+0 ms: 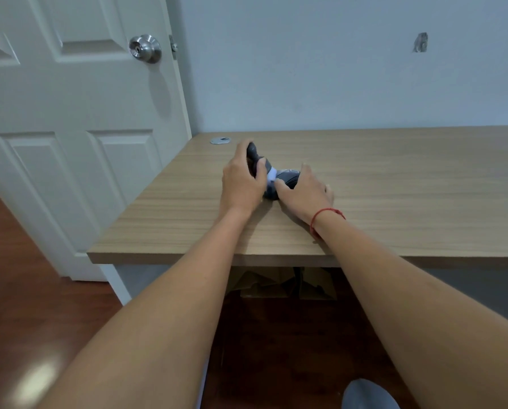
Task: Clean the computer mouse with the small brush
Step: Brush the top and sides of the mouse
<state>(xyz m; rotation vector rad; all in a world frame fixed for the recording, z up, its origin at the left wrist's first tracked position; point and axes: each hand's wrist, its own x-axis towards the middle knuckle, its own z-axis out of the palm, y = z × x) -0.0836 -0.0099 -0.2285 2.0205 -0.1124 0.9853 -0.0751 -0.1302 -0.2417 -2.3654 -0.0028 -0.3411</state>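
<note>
On the tabletop (188, 219) my right hand (304, 193) rests closed over the gray mouse (288, 176). Just left, touching it, my left hand (241, 178) pinches the dark brush (254, 156), whose long axis slants down toward the mouse.

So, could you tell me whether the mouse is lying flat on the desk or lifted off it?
Apparently on the desk: the mouse sits low against the wood under the right hand; the contact itself is hidden.
</note>
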